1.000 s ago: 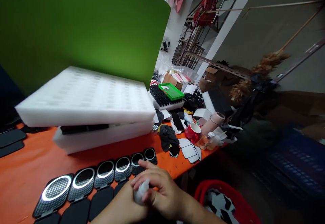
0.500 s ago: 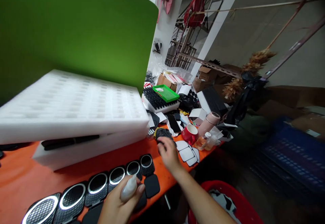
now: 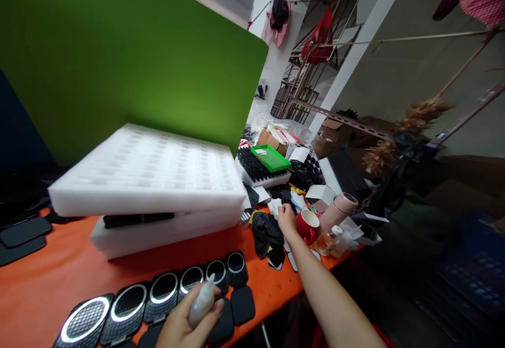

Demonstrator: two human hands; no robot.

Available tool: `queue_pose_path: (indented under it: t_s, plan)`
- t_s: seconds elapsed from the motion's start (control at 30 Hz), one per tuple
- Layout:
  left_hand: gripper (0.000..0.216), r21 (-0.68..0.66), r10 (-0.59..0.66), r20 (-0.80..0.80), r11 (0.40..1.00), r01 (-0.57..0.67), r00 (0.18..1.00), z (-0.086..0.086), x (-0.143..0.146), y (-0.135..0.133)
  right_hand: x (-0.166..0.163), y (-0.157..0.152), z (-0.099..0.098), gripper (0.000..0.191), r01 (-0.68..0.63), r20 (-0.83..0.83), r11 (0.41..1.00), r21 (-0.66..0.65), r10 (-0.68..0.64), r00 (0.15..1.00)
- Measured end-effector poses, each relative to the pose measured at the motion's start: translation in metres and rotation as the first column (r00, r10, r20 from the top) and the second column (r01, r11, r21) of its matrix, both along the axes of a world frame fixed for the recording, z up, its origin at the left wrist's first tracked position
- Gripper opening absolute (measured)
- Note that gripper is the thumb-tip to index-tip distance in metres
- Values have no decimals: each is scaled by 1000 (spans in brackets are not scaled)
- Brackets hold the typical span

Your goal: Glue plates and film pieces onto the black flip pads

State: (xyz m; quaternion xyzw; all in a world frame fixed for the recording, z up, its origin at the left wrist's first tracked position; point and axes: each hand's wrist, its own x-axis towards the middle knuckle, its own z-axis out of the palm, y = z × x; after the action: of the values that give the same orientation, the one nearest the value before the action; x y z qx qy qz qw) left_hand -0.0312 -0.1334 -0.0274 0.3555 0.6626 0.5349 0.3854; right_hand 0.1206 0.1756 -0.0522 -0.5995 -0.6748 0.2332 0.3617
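Note:
My left hand is wrapped round a small translucent squeeze bottle, its pointed nozzle upward. Below and beside it lies a row of black textured square pieces with shiny rings, with plain black rounded squares in front. My right hand reaches farther out, fingers curled in at a crumpled white tissue; what they grip is hidden. Left of that wrist lies a dark grey cloth with yellow at its edge. A red mug stands just right of the hand.
White foam blocks stand stacked against a green panel on the orange table. A pink flask and a small amber bottle stand beyond the mug. A green tray rests farther back on black parts.
My right hand has moved from the dark cloth to the tissue beside the mug. The cloth now lies spread nearer, partly over the white-faced pieces. The left hand keeps hold of the bottle; the view has shifted.

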Motion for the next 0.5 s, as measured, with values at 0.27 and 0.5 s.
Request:
queue_pose_path:
  t_s: [0.27,0.5]
  plan:
    - [32,-5,-197,31,980,197,980,34,11,13,10,-54,44,27,-144,-458,989,15,135,878]
    - [24,104,-255,35,963,250,966,44,28,20,-12,-174,89,29,-668,-946,723,-177,62,317]
